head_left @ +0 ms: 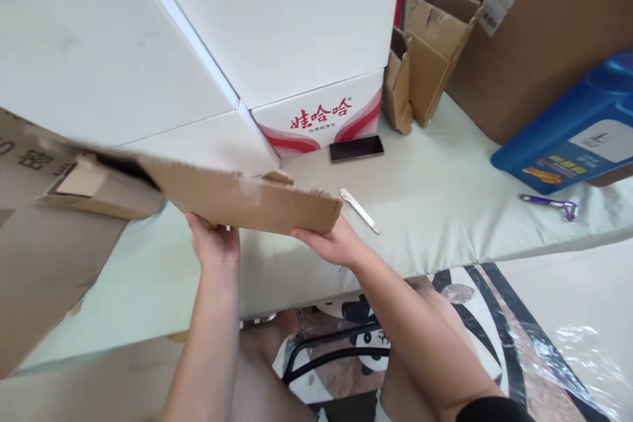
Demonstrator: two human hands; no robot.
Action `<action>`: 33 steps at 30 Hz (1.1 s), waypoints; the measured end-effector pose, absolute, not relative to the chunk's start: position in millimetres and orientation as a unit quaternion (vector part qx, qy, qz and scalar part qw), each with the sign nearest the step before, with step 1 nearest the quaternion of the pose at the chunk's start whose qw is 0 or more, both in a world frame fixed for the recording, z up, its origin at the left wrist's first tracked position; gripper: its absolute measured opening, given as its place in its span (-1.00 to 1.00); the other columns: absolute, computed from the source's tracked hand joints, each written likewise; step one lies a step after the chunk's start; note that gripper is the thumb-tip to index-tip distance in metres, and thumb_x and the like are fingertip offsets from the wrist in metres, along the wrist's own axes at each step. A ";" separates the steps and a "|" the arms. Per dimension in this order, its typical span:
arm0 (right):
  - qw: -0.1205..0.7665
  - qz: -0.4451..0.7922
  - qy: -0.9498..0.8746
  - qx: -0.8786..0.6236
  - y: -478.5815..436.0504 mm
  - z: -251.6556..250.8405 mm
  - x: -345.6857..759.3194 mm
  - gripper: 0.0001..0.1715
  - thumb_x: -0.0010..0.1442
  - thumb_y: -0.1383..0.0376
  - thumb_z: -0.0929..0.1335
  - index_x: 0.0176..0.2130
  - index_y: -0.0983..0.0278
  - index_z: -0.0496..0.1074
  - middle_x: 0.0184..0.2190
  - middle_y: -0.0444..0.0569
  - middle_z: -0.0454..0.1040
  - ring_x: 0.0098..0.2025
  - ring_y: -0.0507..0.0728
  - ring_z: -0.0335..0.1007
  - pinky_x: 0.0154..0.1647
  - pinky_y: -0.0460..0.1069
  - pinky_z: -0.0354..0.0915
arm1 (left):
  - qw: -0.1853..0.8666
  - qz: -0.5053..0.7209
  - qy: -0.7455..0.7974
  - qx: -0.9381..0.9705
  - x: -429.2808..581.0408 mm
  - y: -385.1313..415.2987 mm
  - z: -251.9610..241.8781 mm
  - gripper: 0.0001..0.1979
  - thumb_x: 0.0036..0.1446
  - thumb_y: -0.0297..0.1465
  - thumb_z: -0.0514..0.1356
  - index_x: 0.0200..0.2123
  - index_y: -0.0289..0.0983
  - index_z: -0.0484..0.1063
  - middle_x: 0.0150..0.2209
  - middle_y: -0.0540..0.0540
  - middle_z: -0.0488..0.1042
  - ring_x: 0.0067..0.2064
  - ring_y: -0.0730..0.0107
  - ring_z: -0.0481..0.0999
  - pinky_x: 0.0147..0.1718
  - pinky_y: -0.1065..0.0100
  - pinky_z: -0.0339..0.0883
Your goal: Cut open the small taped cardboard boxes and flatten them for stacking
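Note:
My left hand (213, 241) and my right hand (332, 244) both grip the near edge of a flat brown cardboard piece (232, 198), held just above the pale table surface (435, 211). The fingers of each hand curl up under the cardboard and are hidden behind it. The cardboard runs leftward into a larger brown carton (44, 264) with black printed characters. A small white knife-like tool (360, 211) lies on the table just right of my right hand.
A white box with red lettering (321, 115) stands behind, with a black phone (357, 148) before it. Folded small cartons (425, 53) and a big brown box (554, 33) sit at the back right. A blue container (568, 132) and a purple tool (551, 203) lie at right.

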State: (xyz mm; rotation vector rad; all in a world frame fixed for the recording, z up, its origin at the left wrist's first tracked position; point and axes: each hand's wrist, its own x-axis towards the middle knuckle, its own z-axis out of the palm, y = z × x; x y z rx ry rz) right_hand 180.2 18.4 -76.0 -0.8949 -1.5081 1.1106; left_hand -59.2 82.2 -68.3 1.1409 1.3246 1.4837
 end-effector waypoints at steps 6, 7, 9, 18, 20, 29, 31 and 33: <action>0.669 0.252 -0.480 -0.509 14.5 -35.3 272.0 -0.25 0.27 -0.24 0.25 0.19 0.16 0.44 0.01 0.11 0.57 0.26 0.31 0.41 0.41 0.26 0.25 | 0.391 0.701 0.410 0.434 20.9 116.4 -18.8 -0.71 0.19 0.13 0.18 -0.32 0.13 0.51 -0.11 0.29 0.63 0.01 0.41 0.57 -0.20 0.31 0.53; 0.697 0.155 -0.430 -0.553 12.3 -29.1 287.5 -0.20 0.28 -0.26 0.22 0.22 0.18 0.41 0.04 0.15 0.54 0.35 0.32 0.32 0.47 0.28 0.17 | 0.394 0.695 0.396 0.453 46.3 122.3 -10.6 -0.72 0.15 0.11 0.23 -0.35 0.10 0.51 -0.17 0.28 0.63 -0.07 0.44 0.59 -0.26 0.36 0.51; 0.703 -0.041 -0.320 -0.634 9.4 -20.3 313.2 -0.18 0.32 -0.24 0.15 0.25 0.20 0.40 0.11 0.20 0.48 0.47 0.33 0.11 0.53 0.31 0.05 | 0.414 0.660 0.371 0.504 101.2 134.1 1.8 -0.73 0.04 0.02 0.37 -0.36 0.00 0.54 -0.24 0.16 0.62 -0.16 0.39 0.61 -0.31 0.36 0.49; 0.604 -0.134 -0.293 -0.729 36.7 -51.6 394.1 -0.19 0.34 -0.15 0.17 0.23 0.37 0.39 0.16 0.36 0.44 0.36 0.42 0.31 0.42 0.37 0.18 | 0.337 0.402 0.291 0.800 290.3 167.2 -26.8 -0.75 0.37 -0.21 0.16 -0.32 -0.20 0.45 -0.26 -0.07 0.56 -0.16 0.34 0.54 -0.07 0.31 0.41; 0.574 -0.104 -0.316 -0.748 48.7 -57.8 410.5 -0.29 0.36 -0.07 0.16 0.15 0.39 0.45 0.09 0.36 0.50 0.33 0.38 0.36 0.38 0.31 0.26 | 0.318 0.350 0.317 0.822 312.4 172.5 -40.0 -0.83 0.35 -0.28 0.19 -0.23 -0.24 0.48 -0.13 -0.13 0.57 -0.06 0.32 0.54 0.01 0.31 0.37; 0.534 0.001 -0.373 -0.758 109.3 -70.9 456.5 -0.41 0.37 0.16 0.15 0.17 0.41 0.43 0.18 0.27 0.51 0.24 0.21 0.47 0.29 0.10 0.33 | 0.341 0.255 0.381 0.821 352.6 192.8 -65.1 -0.62 0.37 -0.27 0.13 0.18 -0.27 0.41 0.26 -0.29 0.39 0.25 0.22 0.43 0.29 0.27 0.23; 0.515 0.025 -0.398 -0.759 127.0 -74.3 465.3 -0.43 0.37 0.19 0.14 0.19 0.40 0.41 0.19 0.25 0.50 0.25 0.19 0.45 0.30 0.07 0.31 | 0.347 0.251 0.392 0.814 353.6 198.3 -69.7 -0.63 0.39 -0.28 0.09 0.18 -0.24 0.41 0.28 -0.28 0.38 0.29 0.22 0.40 0.33 0.25 0.19; 0.483 0.039 -0.424 -0.765 146.1 -76.2 473.9 -0.44 0.37 0.23 0.13 0.21 0.37 0.38 0.21 0.22 0.48 0.26 0.17 0.42 0.30 0.06 0.29 | 0.351 0.248 0.405 0.807 353.5 203.5 -74.5 -0.64 0.40 -0.28 0.07 0.17 -0.24 0.41 0.30 -0.29 0.37 0.33 0.20 0.37 0.34 0.23 0.17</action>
